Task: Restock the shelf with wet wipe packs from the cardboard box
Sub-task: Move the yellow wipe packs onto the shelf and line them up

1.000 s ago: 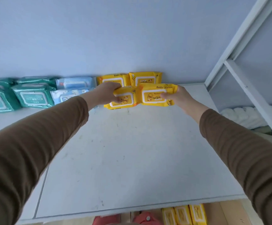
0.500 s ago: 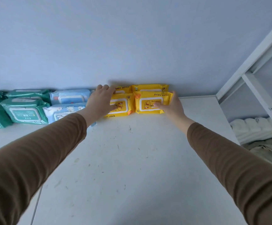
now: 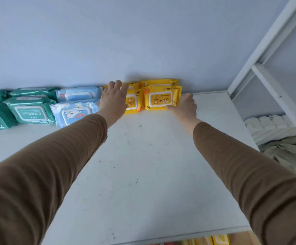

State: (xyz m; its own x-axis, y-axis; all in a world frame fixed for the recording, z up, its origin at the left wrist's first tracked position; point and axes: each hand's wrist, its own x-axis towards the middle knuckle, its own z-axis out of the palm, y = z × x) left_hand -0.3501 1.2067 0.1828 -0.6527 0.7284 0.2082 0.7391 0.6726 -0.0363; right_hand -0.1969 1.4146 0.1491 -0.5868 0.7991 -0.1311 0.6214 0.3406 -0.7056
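Both hands were stretched to the back of the shelf, each arm in a brown sleeve. Left hand lay flat, fingers spread, over the left front yellow pack, covering most of its left half; its fingertips reached the pack behind. It pressed on the pack rather than gripped it. Right hand sat at the right end of the right front yellow pack, thumb along the lower right corner and fingers against its right edge, loosely curled, not closed around it.

Four yellow packs stood in two rows against the blue wall: two in front side by side and touching, two behind them, of which only the top strips showed, the right one above the duck-printed front pack. Just left of the yellow group lay two light blue packs, one behind the other, and further left green packs in the same double row, running off the left edge.

Most of the white shelf surface in front of the packs was bare, with small dark specks. A white frame rose at the right, with white rolled cloth beyond it. Below the front edge of the shelf, tops of more yellow packs showed at the bottom edge.
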